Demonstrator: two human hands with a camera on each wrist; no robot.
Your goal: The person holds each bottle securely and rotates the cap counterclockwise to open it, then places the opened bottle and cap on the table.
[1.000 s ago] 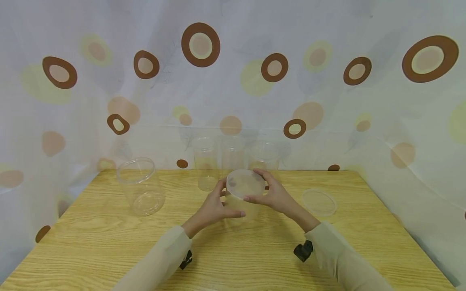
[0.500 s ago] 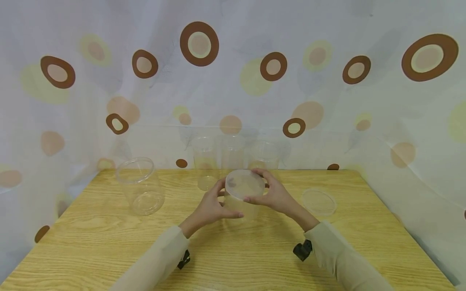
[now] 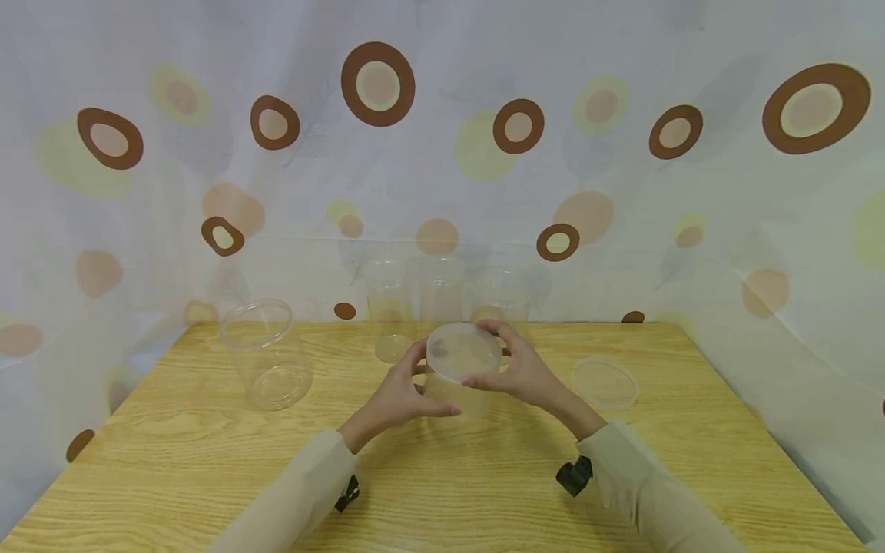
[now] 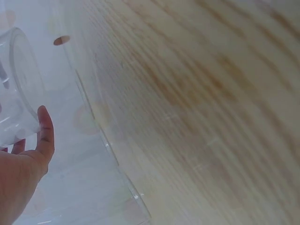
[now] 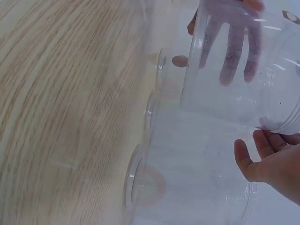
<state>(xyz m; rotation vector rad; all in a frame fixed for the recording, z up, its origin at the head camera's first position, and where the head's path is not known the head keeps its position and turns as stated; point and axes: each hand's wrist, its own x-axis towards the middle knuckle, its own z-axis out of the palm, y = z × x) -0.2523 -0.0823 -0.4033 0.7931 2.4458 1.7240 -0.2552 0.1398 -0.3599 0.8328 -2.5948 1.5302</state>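
Both hands hold a clear plastic jar (image 5: 225, 101) with a frosted, translucent round lid (image 3: 465, 351) on its top. My left hand (image 3: 390, 395) grips the jar's body low on the left side, thumb in front and fingers behind. Through the clear wall, the left fingers show in the right wrist view. My right hand (image 3: 522, 374) spans the lid's rim, its thumb at the front edge and its other fingers at the far edge. In the left wrist view the left hand (image 4: 23, 168) cups the jar's base end.
Three clear jars, a left one (image 3: 390, 311), a middle one (image 3: 441, 296) and a wider one (image 3: 503, 296), stand behind the hands. A large open jar (image 3: 280, 384) stands left. Another round lid (image 3: 606, 384) lies right on the wooden table (image 3: 477, 491). Patterned cloth surrounds the table.
The jar and both hands have shifted very slightly to the left in the head view. The grip of each hand looks the same, and the other jars stand where they were.
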